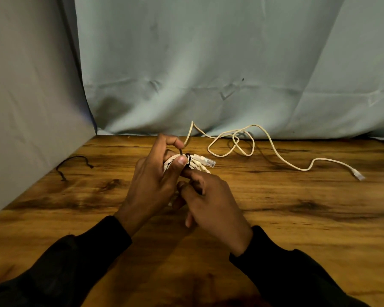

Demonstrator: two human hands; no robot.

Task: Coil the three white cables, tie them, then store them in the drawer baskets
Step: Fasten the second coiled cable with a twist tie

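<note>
Sleeves: two dark sleeves (pixel 80 258) are lying nearest the camera, low over the wooden worktop (pixel 297 218).
Left hand: the left hand (pixel 151 182) is gripping the coiled white cable (pixel 197 166); its thumb is pressing on the black tie (pixel 187 159), and the forefinger is curling over one tie end.
Right hand: the right hand (pixel 211 202) is curling its fingers just under the coil. It is probably pinching the other tie end, but this is hidden.
Place of the task's things: the coil is being held above the middle of the worktop, its clear plug (pixel 208 161) pointing right. A second white cable (pixel 242 142) is lying loose behind, near the blue-grey cloth (pixel 208 63). A spare black tie (pixel 73 165) is lying at the left. I am seeing no third cable and no drawer.
Step in hand: tying the first coil, in my judgement.
How to do it well: keep the thumb on the crossing while pulling both ends, so that the loops are not springing open.
Materials: the cable looks smooth and somewhat stiff; the tie is thin and bendable; the wood is glossy with dark grain.
</note>
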